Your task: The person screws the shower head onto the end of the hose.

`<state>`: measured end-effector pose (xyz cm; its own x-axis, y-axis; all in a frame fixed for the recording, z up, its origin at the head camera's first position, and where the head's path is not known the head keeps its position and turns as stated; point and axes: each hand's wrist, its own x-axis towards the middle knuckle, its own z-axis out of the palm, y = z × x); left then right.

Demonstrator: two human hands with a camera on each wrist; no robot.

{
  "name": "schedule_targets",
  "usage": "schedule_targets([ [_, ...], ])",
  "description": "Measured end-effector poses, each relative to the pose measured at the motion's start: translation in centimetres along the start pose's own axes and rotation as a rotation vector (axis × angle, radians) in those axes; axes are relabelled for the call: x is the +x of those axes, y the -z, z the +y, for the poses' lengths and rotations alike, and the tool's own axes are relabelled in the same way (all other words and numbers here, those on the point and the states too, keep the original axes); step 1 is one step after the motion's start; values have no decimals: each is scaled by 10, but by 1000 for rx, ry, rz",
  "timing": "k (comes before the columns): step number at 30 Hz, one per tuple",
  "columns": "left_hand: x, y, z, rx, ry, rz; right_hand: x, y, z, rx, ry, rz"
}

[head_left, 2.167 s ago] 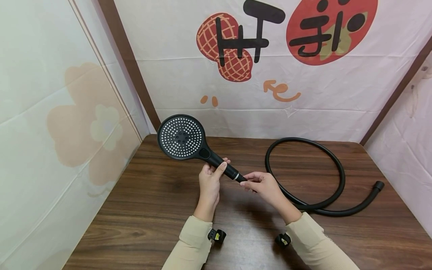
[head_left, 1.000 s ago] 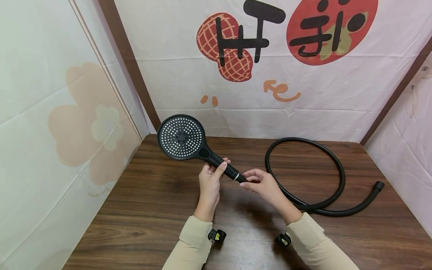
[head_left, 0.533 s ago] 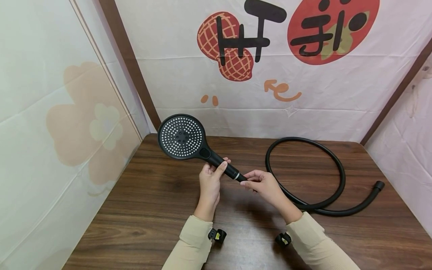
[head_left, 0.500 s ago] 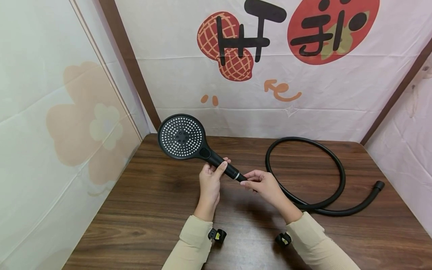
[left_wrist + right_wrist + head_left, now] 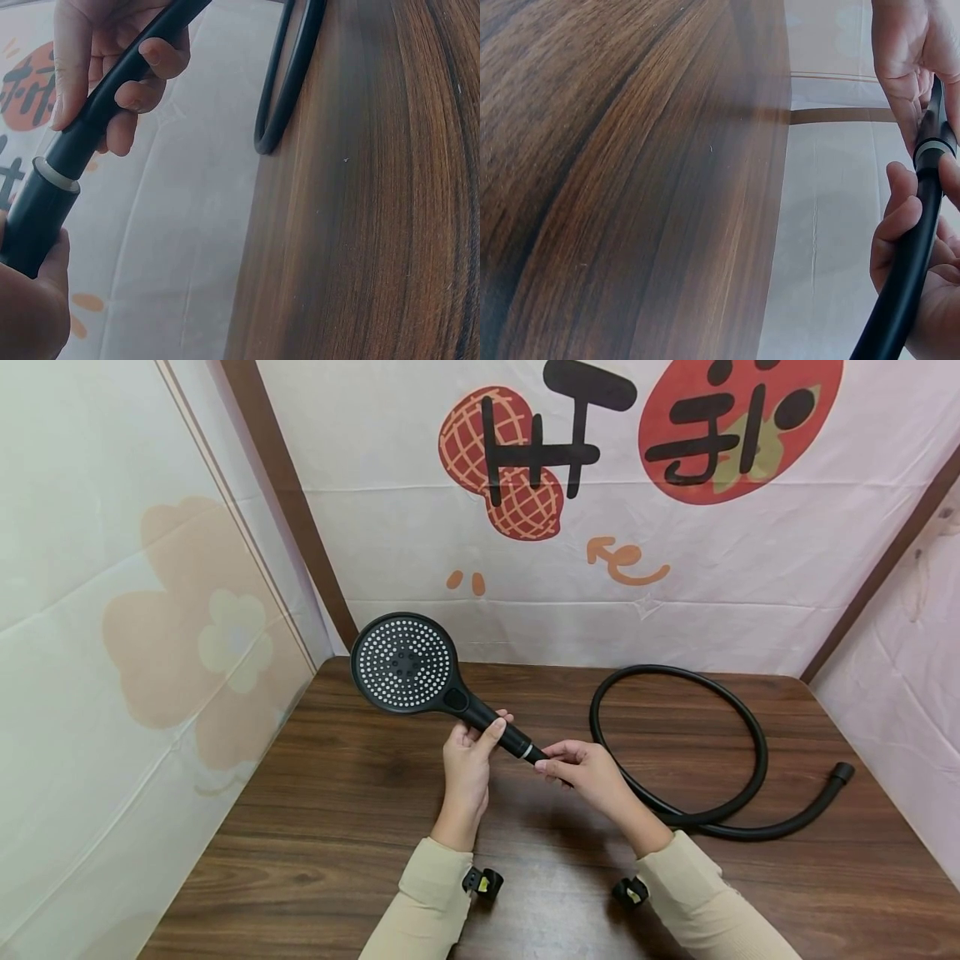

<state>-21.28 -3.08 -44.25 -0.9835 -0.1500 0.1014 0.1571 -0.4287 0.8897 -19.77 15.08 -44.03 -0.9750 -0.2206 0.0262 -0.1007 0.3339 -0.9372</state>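
Note:
A black hand shower head [image 5: 403, 662] with a round face of white nozzles is held tilted above the table, its face toward me. My left hand [image 5: 467, 768] grips its handle [image 5: 480, 714]. At the handle's lower end shows a pale ring [image 5: 56, 176], with the black hose end [image 5: 75, 146] against it. My right hand [image 5: 588, 777] pinches that hose end between thumb and fingers. In the right wrist view the black hose [image 5: 900, 292] runs down past the right fingers. Whether the thread inside the joint is engaged is hidden.
The rest of the hose [image 5: 761, 760] lies in a loop on the brown wooden table [image 5: 337, 860], its free end fitting [image 5: 842, 772] at the right. Printed cloth walls [image 5: 525, 627] stand at the back and both sides.
The right fingers shift slightly around the hose end, loosening and pinching again at the joint. The left hand and shower head stay almost still.

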Motion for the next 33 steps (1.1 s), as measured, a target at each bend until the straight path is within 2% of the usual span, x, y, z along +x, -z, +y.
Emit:
schedule_targets([
  [13,-1,1,0,1,6,-1,1,-1,2,-1,-47,14],
  [33,-2,2,0,-3,14,5,1,-2,2,-17,-17,7],
])
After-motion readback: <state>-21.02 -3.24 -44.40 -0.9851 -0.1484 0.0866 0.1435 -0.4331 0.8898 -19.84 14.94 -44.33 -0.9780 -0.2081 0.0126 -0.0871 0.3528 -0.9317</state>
